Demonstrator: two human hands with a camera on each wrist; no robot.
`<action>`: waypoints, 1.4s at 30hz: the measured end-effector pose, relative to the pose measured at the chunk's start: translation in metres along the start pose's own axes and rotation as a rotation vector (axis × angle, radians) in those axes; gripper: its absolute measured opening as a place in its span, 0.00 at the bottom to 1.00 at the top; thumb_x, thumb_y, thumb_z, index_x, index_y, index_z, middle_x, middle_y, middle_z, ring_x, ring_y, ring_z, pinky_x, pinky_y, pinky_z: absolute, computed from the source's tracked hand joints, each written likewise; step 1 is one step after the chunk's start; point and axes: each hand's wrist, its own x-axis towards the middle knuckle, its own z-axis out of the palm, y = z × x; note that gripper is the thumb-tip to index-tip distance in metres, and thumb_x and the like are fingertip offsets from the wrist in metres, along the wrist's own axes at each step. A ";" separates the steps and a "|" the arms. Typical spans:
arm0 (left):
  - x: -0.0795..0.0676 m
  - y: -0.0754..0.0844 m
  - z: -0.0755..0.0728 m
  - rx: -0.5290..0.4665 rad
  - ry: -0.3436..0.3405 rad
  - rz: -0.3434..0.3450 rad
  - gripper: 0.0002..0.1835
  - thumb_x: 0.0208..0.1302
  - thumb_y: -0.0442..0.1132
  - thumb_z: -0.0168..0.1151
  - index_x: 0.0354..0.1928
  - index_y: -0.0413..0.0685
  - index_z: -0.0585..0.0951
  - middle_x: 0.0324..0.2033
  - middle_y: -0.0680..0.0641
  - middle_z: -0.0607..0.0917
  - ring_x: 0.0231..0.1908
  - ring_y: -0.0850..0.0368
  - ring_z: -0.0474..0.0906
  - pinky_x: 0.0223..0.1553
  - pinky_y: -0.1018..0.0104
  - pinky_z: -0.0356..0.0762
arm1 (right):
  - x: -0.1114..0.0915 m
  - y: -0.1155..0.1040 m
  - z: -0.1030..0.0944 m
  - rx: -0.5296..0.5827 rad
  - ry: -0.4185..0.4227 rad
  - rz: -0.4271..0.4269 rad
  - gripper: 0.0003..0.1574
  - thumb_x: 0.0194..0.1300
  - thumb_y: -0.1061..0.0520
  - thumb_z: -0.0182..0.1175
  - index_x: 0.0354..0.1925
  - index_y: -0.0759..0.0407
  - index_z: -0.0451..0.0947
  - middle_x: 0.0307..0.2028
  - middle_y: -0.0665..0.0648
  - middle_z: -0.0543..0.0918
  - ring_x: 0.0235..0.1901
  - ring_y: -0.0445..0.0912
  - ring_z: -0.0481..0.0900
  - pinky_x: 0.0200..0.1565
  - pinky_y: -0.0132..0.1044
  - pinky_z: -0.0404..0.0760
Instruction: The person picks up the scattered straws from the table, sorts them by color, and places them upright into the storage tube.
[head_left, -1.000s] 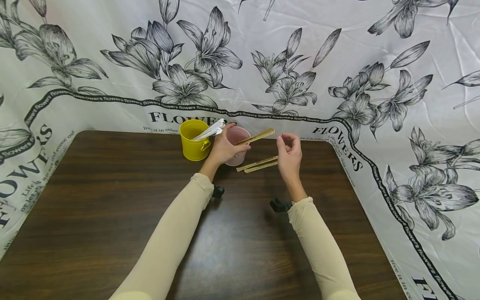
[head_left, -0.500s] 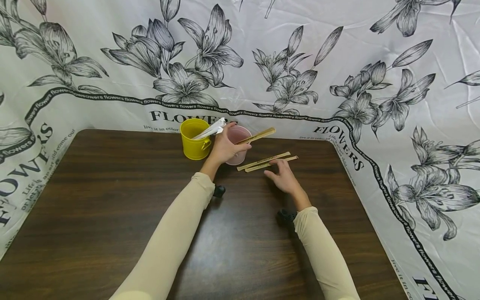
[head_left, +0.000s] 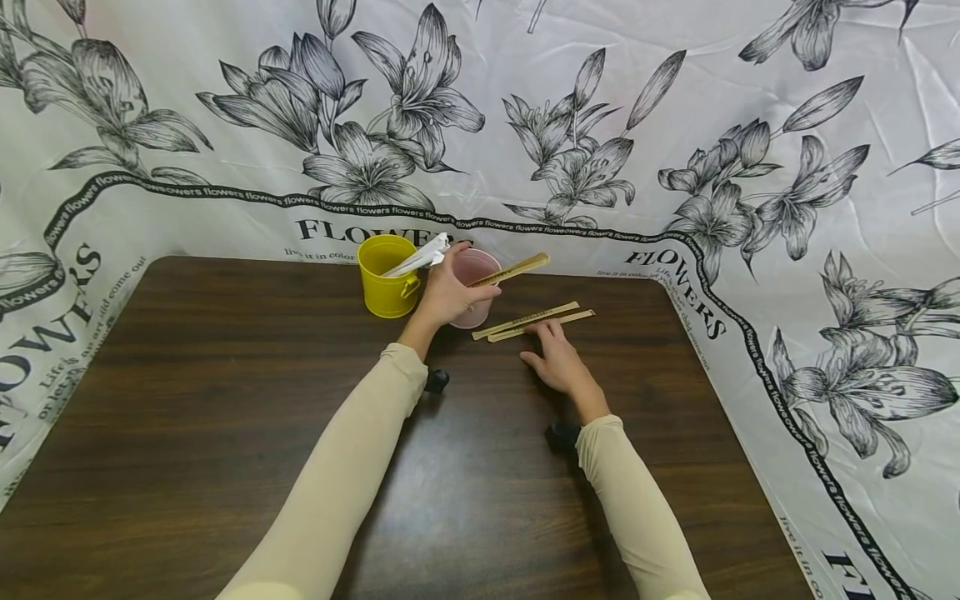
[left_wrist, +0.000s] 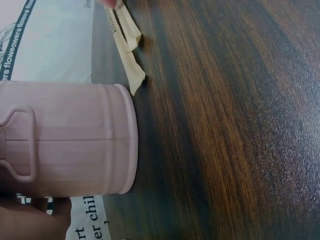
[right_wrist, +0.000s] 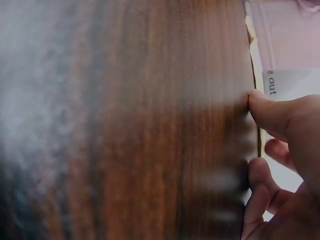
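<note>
My left hand (head_left: 446, 296) grips a small pink bucket (head_left: 471, 317) near the table's far edge, at its left side. In the left wrist view the wall and wire-like handle of the pink bucket (left_wrist: 70, 140) show. A long, narrow tan paper packet (head_left: 519, 268) with print leans out of its mouth to the right. Two similar packets (head_left: 525, 320) lie side by side on the table, right of the bucket. Over the nearer packet (head_left: 577, 317) is my right hand (head_left: 558, 358), fingertips right at it, thumb apart from the fingers. In the right wrist view, thumb and fingers touch down by the packet's edge.
A yellow bucket (head_left: 386, 296) stands left of the pink one and holds long white wrapped items (head_left: 417, 256). The dark wood table (head_left: 225, 400) ends at a white floral cloth (head_left: 570, 125) hung behind and along the sides.
My right hand has come down from above the table's far part to the nearer packet, then shifted slightly left. The left hand has stayed on the pink bucket.
</note>
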 end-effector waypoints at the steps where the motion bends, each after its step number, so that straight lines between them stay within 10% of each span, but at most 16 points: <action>1: 0.000 0.000 0.000 0.003 0.001 0.000 0.56 0.49 0.58 0.81 0.77 0.59 0.59 0.74 0.38 0.65 0.68 0.41 0.67 0.59 0.47 0.80 | 0.000 0.000 0.000 -0.003 0.006 -0.007 0.34 0.75 0.50 0.60 0.72 0.57 0.63 0.67 0.61 0.62 0.64 0.62 0.73 0.66 0.58 0.74; 9: 0.001 0.000 0.001 0.001 0.004 -0.005 0.56 0.49 0.57 0.81 0.77 0.59 0.59 0.73 0.40 0.66 0.66 0.42 0.70 0.48 0.51 0.85 | 0.001 0.000 0.000 -0.027 0.009 -0.037 0.31 0.75 0.50 0.60 0.70 0.56 0.67 0.66 0.60 0.65 0.63 0.60 0.74 0.66 0.58 0.74; 22: 0.000 0.002 0.000 -0.011 0.004 -0.004 0.56 0.49 0.56 0.81 0.77 0.59 0.59 0.74 0.40 0.65 0.70 0.42 0.66 0.62 0.46 0.78 | -0.002 0.002 0.003 -0.016 0.052 -0.073 0.09 0.73 0.50 0.62 0.42 0.53 0.77 0.45 0.57 0.71 0.42 0.52 0.77 0.49 0.49 0.78; 31: 0.002 0.000 0.000 0.008 0.014 -0.004 0.55 0.49 0.55 0.81 0.77 0.61 0.60 0.74 0.39 0.66 0.71 0.42 0.64 0.70 0.46 0.70 | -0.013 -0.003 -0.009 0.106 0.036 -0.144 0.09 0.72 0.50 0.62 0.45 0.52 0.78 0.44 0.54 0.79 0.49 0.50 0.80 0.54 0.49 0.81; 42: 0.001 -0.001 0.002 0.003 0.017 -0.007 0.56 0.48 0.58 0.82 0.77 0.62 0.59 0.74 0.41 0.66 0.66 0.43 0.70 0.50 0.52 0.84 | -0.023 -0.036 -0.043 0.398 0.269 -0.193 0.16 0.79 0.52 0.52 0.53 0.59 0.80 0.46 0.60 0.80 0.41 0.47 0.74 0.44 0.36 0.74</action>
